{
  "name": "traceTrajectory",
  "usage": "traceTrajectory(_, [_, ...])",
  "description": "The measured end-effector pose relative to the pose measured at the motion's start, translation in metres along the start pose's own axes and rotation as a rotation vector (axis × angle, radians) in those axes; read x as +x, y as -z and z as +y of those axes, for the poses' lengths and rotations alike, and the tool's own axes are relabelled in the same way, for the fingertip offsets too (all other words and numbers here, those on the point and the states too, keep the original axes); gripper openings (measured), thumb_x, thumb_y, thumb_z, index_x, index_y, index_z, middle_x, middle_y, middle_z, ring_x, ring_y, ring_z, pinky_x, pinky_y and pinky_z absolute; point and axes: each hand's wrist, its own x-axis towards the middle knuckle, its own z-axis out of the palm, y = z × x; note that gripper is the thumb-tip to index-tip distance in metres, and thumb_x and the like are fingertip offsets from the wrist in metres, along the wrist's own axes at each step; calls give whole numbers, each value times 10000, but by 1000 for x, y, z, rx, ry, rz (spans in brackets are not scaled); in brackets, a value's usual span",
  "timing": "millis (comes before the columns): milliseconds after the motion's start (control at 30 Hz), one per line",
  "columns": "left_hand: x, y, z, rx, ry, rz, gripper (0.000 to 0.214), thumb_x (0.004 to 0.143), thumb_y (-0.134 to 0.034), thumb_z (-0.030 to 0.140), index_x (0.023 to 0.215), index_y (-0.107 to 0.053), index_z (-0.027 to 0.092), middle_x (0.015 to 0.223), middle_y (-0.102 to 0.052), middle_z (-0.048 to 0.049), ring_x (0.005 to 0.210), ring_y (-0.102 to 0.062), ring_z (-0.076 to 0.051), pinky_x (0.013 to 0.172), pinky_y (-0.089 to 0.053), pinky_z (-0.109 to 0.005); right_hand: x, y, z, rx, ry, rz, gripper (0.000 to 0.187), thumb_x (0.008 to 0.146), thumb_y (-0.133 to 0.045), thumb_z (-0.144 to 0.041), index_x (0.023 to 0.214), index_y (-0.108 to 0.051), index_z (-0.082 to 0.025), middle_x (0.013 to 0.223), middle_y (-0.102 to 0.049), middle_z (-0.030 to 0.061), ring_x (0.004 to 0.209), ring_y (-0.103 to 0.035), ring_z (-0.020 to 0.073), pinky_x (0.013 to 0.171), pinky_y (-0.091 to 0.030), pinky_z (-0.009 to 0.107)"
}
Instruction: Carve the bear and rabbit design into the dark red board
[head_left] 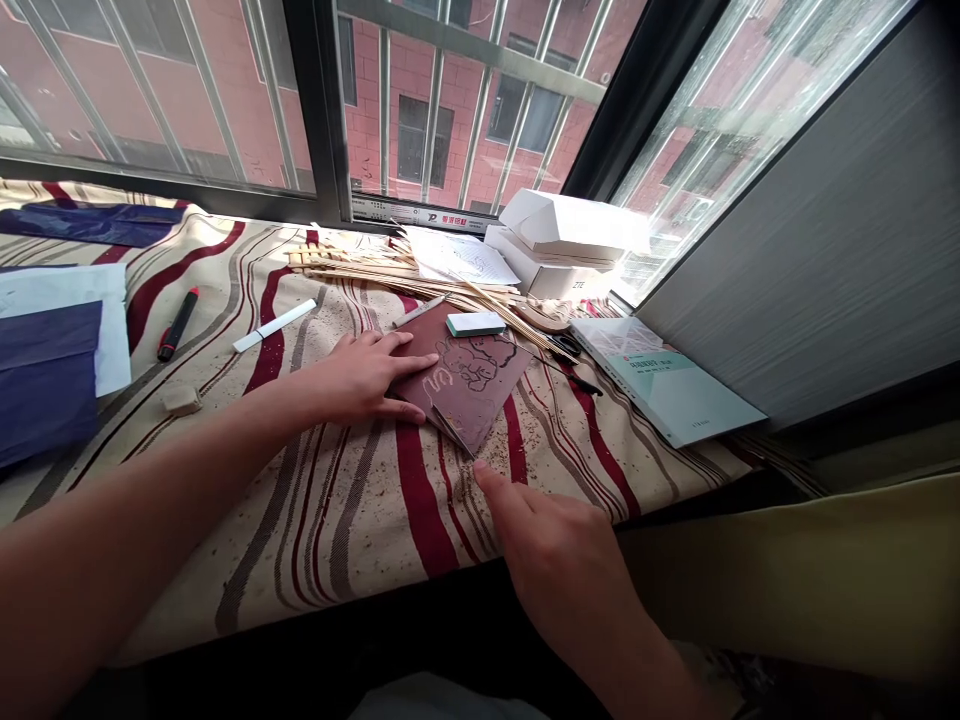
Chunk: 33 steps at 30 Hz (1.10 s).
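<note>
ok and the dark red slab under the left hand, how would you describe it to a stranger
On the striped cloth by the window, below the thin wooden strips, lies a dark reddish-brown slab under the left hand. Only it bears pale carved lines, forming an animal-like figure.

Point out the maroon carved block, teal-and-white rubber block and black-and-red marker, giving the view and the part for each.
Maroon carved block (480,385): head view, carved face.
Teal-and-white rubber block (475,322): head view, top face.
Black-and-red marker (178,324): head view, black barrel.
</note>
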Motion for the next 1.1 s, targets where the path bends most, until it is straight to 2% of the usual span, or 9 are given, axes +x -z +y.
traceTrajectory(133, [-1,0,0,-14,-12,-6,913,994,-679,796,1771,-369,430,1896,-191,-126,1716,-260,-478,1369,-254,-641,-2,2,-1,0,16,-45,446,1018,-425,23,1269,-778,-80,683,-697,-16,477,-603,154,502,-361,355])
traceTrajectory(500, [0,1,1,5,-11,-10,917,1002,-654,809,1778,-345,431,1891,-202,-140,1712,-274,-469,1356,-274,-648,-4,1,-6,-31,-10,-20,424,1040,-430,-1,1249,-789,-90,677,-702,-21,474,-616,161,496,-358,366])
traceTrajectory(1100, [-1,2,3,-2,9,-12,912,1001,-694,768,1775,-358,421,1891,-204,-135,1712,-278,-475,1358,-279,-653,0,-2,-9,-32,-14,-26,456,980,-441,21,1254,-791,-83,673,-699,-11,474,-631,173,493,-351,368])
